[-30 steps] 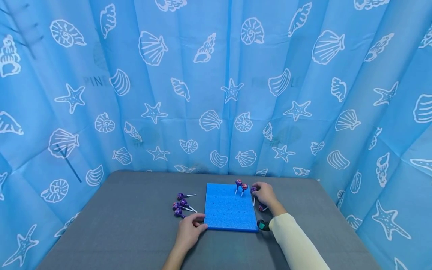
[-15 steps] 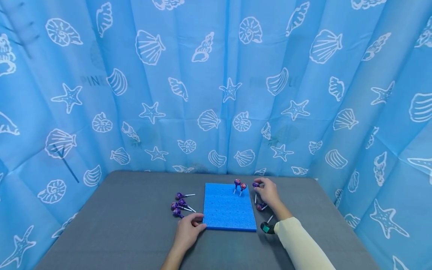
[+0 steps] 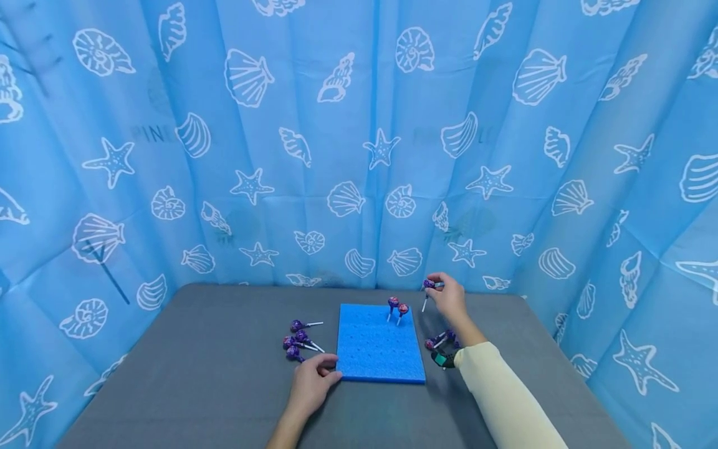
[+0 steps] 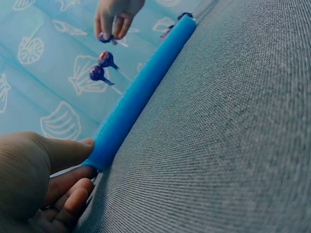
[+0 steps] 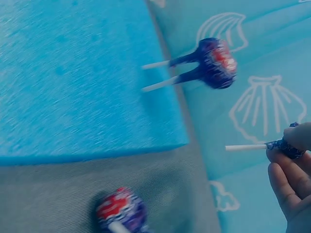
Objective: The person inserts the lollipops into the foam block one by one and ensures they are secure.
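Observation:
In the head view my right hand [image 3: 450, 302] is raised past the back right corner of the blue foam board [image 3: 381, 349]. It pinches a purple-wrapped lollipop [image 3: 429, 284] by its head, the white stick [image 5: 245, 147] pointing down and apart from the board. Two lollipops [image 3: 398, 304] stand upright in the foam near that corner. My left hand [image 3: 311, 381] holds the board's front left corner between thumb and index finger, as the left wrist view shows with the foam edge [image 4: 141, 92]. The pinched lollipop's head is partly covered by fingers.
Several purple lollipops [image 3: 297, 340] lie on the grey table [image 3: 224, 386] left of the board. More lollipops [image 3: 437, 341] lie to its right, partly behind the wrist device [image 3: 443, 358]. A blue shell-print curtain [image 3: 359, 156] surrounds the table's back and sides.
My right hand has lifted the lollipop from beside the board's right edge, up and away towards the back. My left hand stays at the board's corner.

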A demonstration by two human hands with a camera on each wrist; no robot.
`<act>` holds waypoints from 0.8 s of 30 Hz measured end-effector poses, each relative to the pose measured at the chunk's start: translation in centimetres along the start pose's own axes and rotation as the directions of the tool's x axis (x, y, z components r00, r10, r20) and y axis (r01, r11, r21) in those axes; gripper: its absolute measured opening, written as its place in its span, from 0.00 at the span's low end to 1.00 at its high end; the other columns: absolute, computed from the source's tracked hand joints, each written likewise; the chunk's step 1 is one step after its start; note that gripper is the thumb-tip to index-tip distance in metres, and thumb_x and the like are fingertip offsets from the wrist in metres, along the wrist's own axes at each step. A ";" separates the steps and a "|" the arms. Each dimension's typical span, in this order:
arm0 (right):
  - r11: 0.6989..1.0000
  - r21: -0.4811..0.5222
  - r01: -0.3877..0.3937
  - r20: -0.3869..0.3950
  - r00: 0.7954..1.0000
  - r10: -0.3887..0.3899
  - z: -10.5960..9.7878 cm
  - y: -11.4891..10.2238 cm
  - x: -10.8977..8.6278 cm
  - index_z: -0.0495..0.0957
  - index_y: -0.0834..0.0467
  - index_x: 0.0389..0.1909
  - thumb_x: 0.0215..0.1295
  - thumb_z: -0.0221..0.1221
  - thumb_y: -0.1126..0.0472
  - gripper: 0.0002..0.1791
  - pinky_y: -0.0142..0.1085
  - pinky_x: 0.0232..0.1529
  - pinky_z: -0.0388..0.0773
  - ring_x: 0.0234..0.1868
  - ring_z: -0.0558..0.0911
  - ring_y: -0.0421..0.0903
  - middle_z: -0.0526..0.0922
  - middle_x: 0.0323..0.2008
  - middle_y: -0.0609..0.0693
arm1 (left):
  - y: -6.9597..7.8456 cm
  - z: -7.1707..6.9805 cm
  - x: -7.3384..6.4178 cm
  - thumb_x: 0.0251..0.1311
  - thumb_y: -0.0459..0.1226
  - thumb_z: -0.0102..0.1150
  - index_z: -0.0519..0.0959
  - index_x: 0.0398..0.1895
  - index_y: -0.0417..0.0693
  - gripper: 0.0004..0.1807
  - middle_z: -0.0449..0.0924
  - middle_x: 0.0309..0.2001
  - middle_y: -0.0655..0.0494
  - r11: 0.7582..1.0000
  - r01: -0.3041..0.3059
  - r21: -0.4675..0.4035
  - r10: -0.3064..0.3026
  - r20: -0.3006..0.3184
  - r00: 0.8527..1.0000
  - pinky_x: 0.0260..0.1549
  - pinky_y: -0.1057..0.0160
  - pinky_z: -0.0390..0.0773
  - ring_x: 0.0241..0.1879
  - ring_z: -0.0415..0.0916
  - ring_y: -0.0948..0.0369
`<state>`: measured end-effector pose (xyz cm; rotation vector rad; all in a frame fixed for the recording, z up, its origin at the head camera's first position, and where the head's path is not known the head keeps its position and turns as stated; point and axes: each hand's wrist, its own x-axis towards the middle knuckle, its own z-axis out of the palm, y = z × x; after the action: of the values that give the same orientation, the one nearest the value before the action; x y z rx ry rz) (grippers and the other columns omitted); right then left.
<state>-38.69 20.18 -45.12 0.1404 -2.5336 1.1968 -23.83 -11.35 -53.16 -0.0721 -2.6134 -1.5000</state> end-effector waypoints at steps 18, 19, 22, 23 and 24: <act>0.996 0.085 0.024 -0.023 0.999 -0.022 0.7 -3.0 1.7 0.77 0.63 0.52 0.69 0.59 0.61 0.14 0.47 0.41 0.78 0.46 0.81 0.56 0.80 0.48 0.59 | -0.2 0.1 0.0 0.53 0.34 0.70 0.83 0.46 0.48 0.15 0.83 0.38 0.59 1.000 -0.017 -0.001 0.017 0.006 1.000 0.28 0.64 0.70 0.29 0.72 0.65; 0.995 0.094 0.029 -0.025 0.999 -0.026 0.9 -3.2 1.7 0.77 0.63 0.52 0.69 0.59 0.62 0.14 0.47 0.41 0.78 0.46 0.81 0.56 0.80 0.48 0.60 | -0.1 0.1 0.0 0.53 0.34 0.70 0.83 0.46 0.48 0.15 0.83 0.38 0.59 1.000 -0.013 -0.001 0.013 0.008 1.000 0.28 0.64 0.70 0.29 0.72 0.65; 0.993 0.112 0.035 -0.037 0.999 -0.032 1.4 -3.7 1.9 0.77 0.63 0.51 0.69 0.59 0.62 0.13 0.47 0.42 0.78 0.45 0.81 0.54 0.80 0.47 0.58 | -0.1 0.0 0.0 0.53 0.34 0.70 0.83 0.46 0.48 0.15 0.83 0.38 0.59 1.000 -0.009 -0.004 0.009 0.010 1.000 0.28 0.64 0.70 0.29 0.72 0.64; 0.992 0.120 0.039 -0.042 0.999 -0.034 1.6 -3.9 1.9 0.77 0.63 0.51 0.68 0.59 0.62 0.13 0.47 0.42 0.78 0.45 0.81 0.54 0.80 0.47 0.58 | -0.1 -0.1 0.0 0.53 0.34 0.70 0.83 0.46 0.48 0.15 0.83 0.38 0.59 1.000 -0.009 -0.006 0.009 0.010 1.000 0.28 0.64 0.70 0.29 0.72 0.64; 0.991 0.125 0.044 -0.046 0.998 -0.038 1.8 -4.1 2.0 0.77 0.63 0.51 0.68 0.60 0.62 0.13 0.47 0.43 0.78 0.45 0.81 0.54 0.80 0.46 0.58 | -0.1 -0.1 0.1 0.53 0.34 0.70 0.83 0.46 0.48 0.15 0.83 0.38 0.59 1.000 -0.005 -0.006 0.005 0.011 1.000 0.28 0.64 0.70 0.30 0.72 0.64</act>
<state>-40.04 16.31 -42.48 0.1935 -2.4069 1.3289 -23.88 -11.46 -53.18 -0.0874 -2.6154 -1.5111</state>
